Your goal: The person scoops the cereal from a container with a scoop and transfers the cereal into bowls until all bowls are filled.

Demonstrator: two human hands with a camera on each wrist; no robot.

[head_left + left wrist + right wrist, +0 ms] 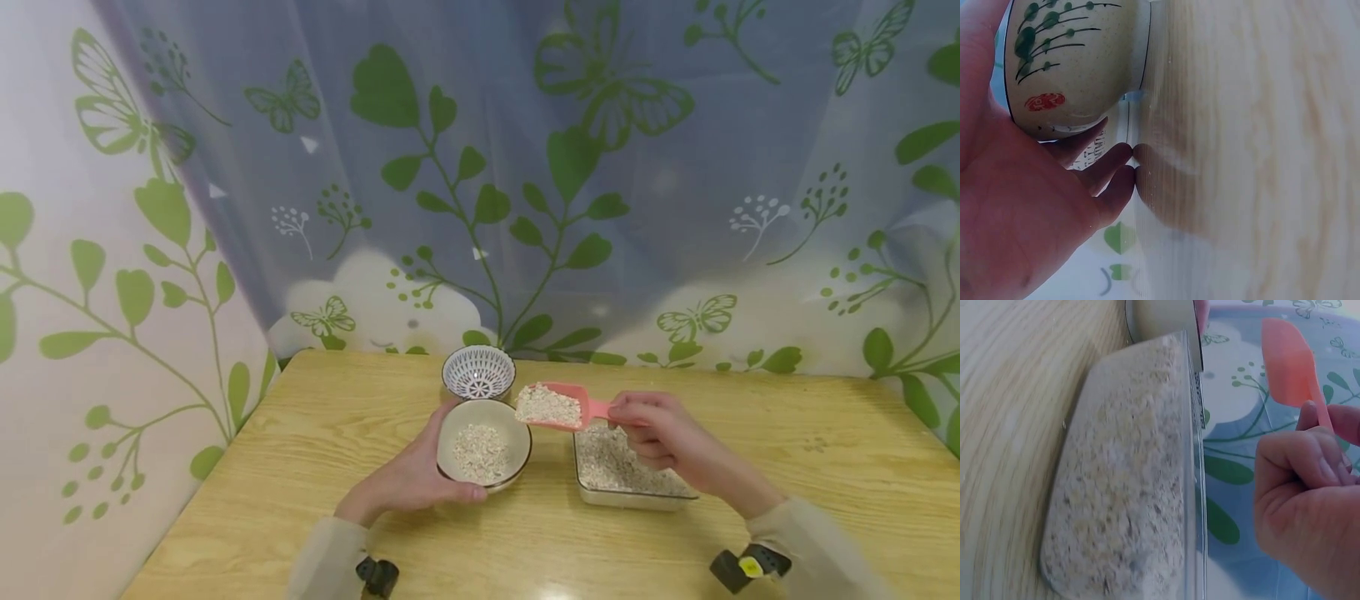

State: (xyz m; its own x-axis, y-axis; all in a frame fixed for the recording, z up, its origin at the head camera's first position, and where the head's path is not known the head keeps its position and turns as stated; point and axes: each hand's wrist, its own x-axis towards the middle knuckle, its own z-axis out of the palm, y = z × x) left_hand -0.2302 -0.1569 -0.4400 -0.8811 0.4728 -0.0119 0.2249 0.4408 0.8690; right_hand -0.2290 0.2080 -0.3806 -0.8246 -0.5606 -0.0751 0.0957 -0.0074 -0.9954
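While your left hand (408,483) is cupping the beige ceramic bowl with the dark rim (483,443) from its left side, fingers curled round its wall and resting on the light wooden table (315,433), your right hand (663,437) is pinching the handle of a pink plastic scoop (562,406) heaped with pale oat flakes. You are holding the scoop level, its loaded end hanging just beyond your right fingertips, above the bowl's right rim and not touching it. Some oats are already lying in the bowl, right beside your left thumb. Directly under your right hand, a clear rectangular glass dish full of oats (626,471) is sitting on the table, just beside the bowl. In the left wrist view the bowl's outside (1072,62) is showing green leaf strokes and a red mark, with your fingertips (1116,169) pressing against the tabletop. In the right wrist view your fingers (1300,469) are closing round the scoop handle (1288,362). A small white bowl with a blue line pattern (478,372) is standing just past the beige one, away from both hands.
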